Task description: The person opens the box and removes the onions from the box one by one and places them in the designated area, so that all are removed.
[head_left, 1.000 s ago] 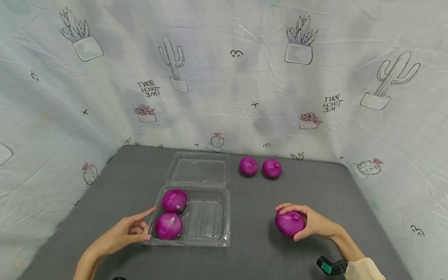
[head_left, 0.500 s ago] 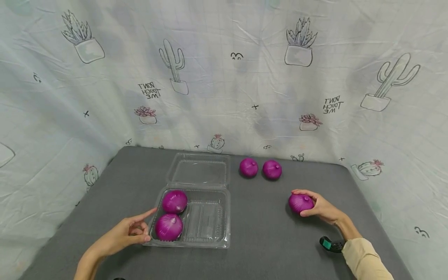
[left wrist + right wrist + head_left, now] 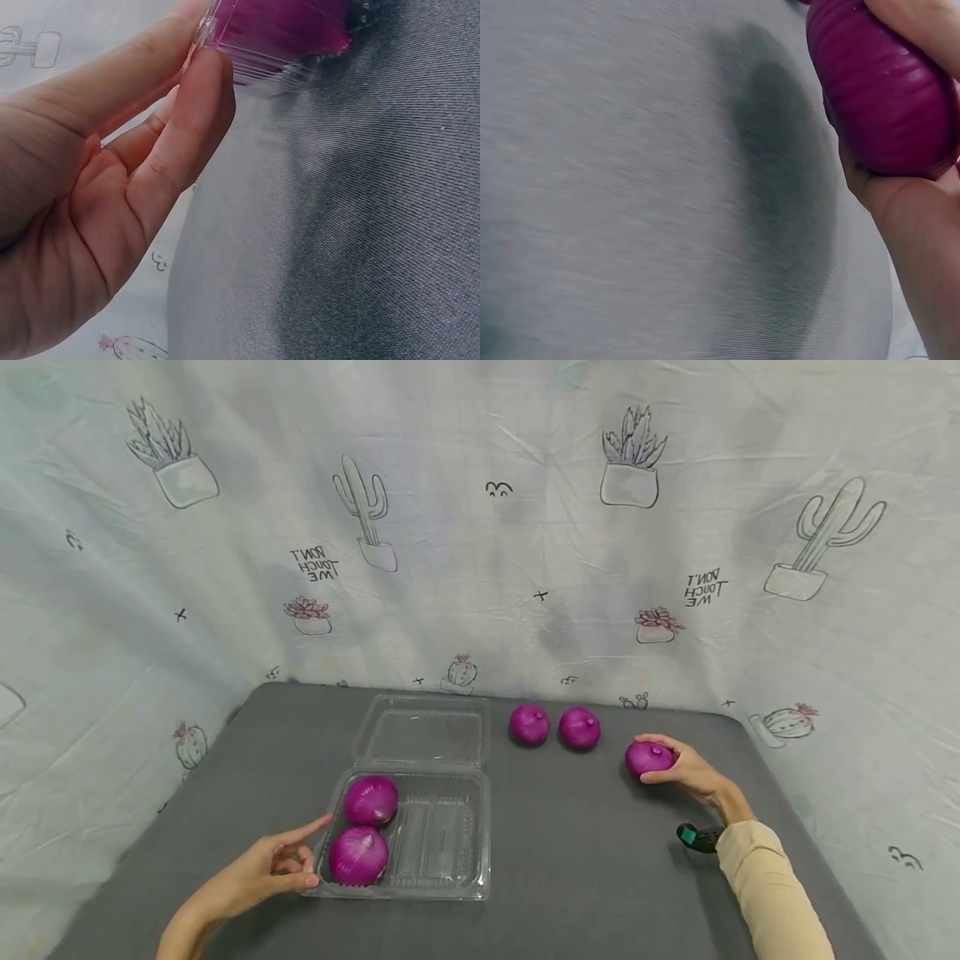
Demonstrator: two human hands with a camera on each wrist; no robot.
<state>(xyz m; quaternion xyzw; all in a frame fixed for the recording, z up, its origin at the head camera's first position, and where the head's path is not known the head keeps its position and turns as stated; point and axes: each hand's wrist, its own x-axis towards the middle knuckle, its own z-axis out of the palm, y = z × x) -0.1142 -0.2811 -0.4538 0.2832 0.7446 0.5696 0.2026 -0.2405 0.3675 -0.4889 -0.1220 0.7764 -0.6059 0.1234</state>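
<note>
Head view: L hand [image 3: 255,867] has index & thumb spread, both touching L edge of clear container [image 3: 442,835], other fingers curled in; inside, just R of that hand, sit rear onion [image 3: 371,801] & front onion [image 3: 359,856], purple. Lid [image 3: 427,737] lies flat further off, beyond L hand. R hand [image 3: 686,768] pinches held onion [image 3: 647,759] btwn thumb & fingers; two spare onions, one [image 3: 529,724] & another [image 3: 580,728], on grey surface [image 3: 555,860] L of R hand, bit farther. L wrist: fingertips at container rim, purple showing thru clear wall. R wrist: fingers round held onion, shadow [image 3: 784,172] on surface beside.
</note>
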